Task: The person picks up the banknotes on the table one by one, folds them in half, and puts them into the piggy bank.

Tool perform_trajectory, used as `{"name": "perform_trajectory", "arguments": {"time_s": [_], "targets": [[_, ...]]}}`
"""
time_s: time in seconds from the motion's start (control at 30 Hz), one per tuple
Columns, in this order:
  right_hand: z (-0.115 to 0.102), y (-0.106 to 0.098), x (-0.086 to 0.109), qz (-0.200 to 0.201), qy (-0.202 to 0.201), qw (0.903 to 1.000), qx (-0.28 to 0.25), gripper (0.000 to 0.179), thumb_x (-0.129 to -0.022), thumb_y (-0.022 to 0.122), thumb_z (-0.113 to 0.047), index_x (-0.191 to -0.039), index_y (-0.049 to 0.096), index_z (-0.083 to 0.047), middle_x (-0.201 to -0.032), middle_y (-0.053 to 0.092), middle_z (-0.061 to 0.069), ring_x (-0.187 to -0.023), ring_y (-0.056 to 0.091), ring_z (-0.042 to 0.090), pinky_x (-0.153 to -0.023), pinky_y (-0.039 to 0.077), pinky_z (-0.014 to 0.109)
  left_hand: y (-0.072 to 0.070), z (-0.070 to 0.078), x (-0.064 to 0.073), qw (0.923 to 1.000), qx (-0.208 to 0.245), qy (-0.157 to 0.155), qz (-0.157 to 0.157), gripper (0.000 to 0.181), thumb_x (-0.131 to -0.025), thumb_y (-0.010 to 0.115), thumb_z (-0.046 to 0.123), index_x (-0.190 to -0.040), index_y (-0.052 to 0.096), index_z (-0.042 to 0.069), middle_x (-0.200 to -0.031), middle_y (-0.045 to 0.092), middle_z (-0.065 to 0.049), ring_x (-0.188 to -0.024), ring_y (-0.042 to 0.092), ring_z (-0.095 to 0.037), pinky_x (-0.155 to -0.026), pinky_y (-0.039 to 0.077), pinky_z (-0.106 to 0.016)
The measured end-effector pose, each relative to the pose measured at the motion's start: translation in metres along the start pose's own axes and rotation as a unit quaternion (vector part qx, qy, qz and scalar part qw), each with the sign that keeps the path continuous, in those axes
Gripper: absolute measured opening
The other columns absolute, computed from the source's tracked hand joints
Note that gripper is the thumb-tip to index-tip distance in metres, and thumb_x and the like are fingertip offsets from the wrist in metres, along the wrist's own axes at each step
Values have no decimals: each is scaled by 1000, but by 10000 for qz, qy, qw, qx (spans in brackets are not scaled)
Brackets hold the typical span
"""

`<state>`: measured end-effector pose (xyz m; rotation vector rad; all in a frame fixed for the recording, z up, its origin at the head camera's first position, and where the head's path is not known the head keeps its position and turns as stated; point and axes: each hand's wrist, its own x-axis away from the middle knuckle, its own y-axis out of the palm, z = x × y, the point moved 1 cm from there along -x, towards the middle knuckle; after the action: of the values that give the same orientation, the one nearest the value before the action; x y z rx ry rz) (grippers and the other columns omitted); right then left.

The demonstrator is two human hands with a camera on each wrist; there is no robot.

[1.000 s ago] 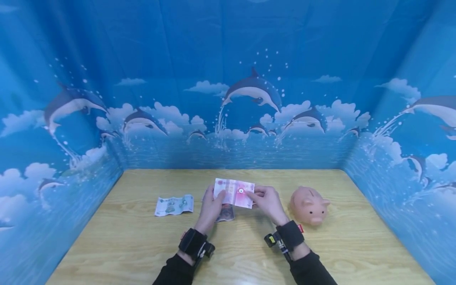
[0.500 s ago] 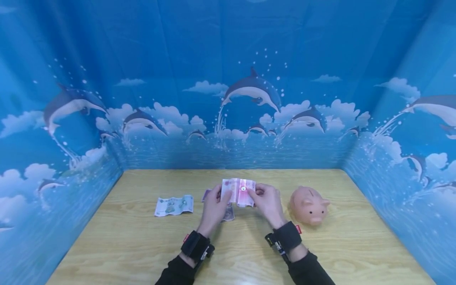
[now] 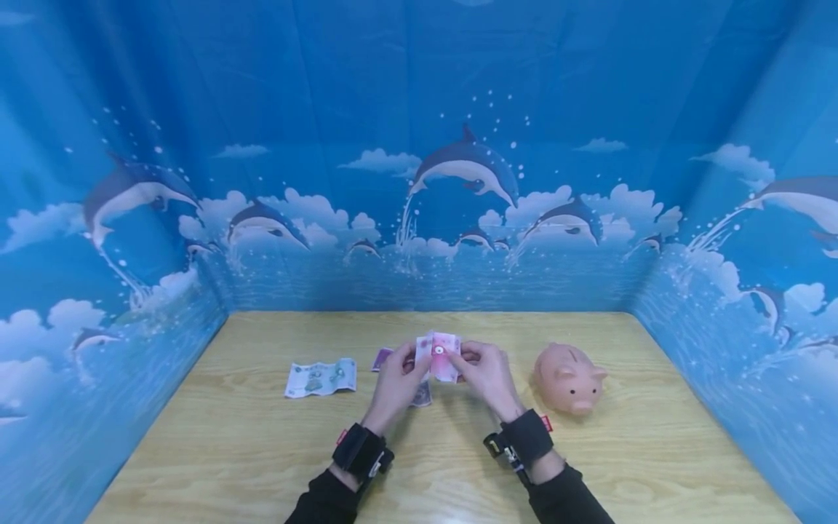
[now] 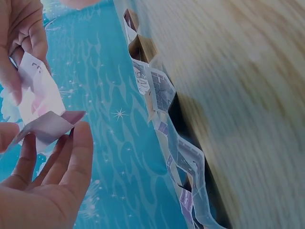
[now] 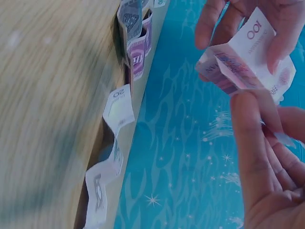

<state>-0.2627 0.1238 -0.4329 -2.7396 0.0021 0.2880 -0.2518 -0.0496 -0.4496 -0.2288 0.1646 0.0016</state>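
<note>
Both hands are raised over the middle of the table on a pink banknote (image 3: 445,370) with "100" printed on it in the right wrist view. My left hand (image 3: 393,380) pinches its left part between thumb and fingers; my right hand (image 3: 487,372) pinches its right part. The note is creased, with a folded flap (image 4: 50,125) standing up near the left fingers in the left wrist view. Beneath the hands, a purple note (image 3: 381,357) and a dark note (image 3: 423,394) lie on the table, partly hidden by the left hand.
A greenish banknote (image 3: 321,378) lies wavy on the wooden table (image 3: 262,451), left of the hands. On the right sits a pink piggy bank (image 3: 568,380) with a slot in its back. A blue dolphin-print curtain (image 3: 314,160) encloses the back and sides.
The hands have drawn closer together, the left one moving right. The pink banknote's visible width has shrunk as it folds, and the purple note has come into view behind the left hand.
</note>
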Motion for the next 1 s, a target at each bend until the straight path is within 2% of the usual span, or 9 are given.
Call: {"name": "perform_trajectory", "arguments": {"time_s": [0.07, 0.23, 0.5, 0.73, 0.83, 1.0], "targets": [[1, 0, 0, -186, 43, 9996, -205, 18, -87, 73, -10, -102, 73, -1, -84, 74, 15, -69, 71, 20, -65, 62, 42, 0, -1, 0, 10000, -48, -66, -21, 24, -95, 63, 22, -117, 65, 12, -116, 68, -9, -106, 66, -23, -92, 56, -36], [2, 1, 0, -407, 88, 9985, -358, 18, -87, 73, -12, -103, 73, -3, -87, 75, 15, -70, 71, 21, -68, 61, 45, -1, -2, 0, 9999, -147, -49, -39, 24, -96, 62, 25, -117, 65, 13, -115, 69, -8, -107, 66, -23, -91, 57, -37], [2, 2, 0, -508, 93, 9975, -490, 20, -87, 73, -14, -106, 73, -5, -92, 75, 14, -75, 72, 22, -67, 62, 38, 1, -2, 0, 9996, -255, 93, -84, 25, -96, 62, 27, -117, 64, 12, -116, 69, -8, -110, 64, -24, -95, 54, -41], [0, 3, 1, -582, -64, 9966, -587, 23, -88, 72, -12, -108, 72, -2, -94, 74, 17, -78, 73, 25, -64, 62, 31, 3, -2, 1, 9985, -492, 238, -34, 25, -95, 64, 30, -115, 65, 16, -109, 69, -3, -104, 63, -19, -90, 55, -37], [0, 3, 1, -609, -57, 9963, -600, 23, -89, 71, -13, -108, 71, -2, -95, 74, 17, -79, 73, 25, -64, 62, 31, 3, -2, 0, 9986, -446, 285, -93, 28, -94, 65, 33, -115, 65, 14, -109, 69, -3, -102, 63, -18, -90, 55, -37], [1, 3, 0, -635, -29, 9956, -686, 27, -89, 71, -16, -111, 70, 0, -99, 73, 20, -81, 73, 28, -66, 62, 34, 3, -2, 0, 9983, -374, 396, -189, 38, -92, 65, 41, -119, 64, 14, -118, 68, -7, -111, 63, -23, -96, 54, -40]]}}
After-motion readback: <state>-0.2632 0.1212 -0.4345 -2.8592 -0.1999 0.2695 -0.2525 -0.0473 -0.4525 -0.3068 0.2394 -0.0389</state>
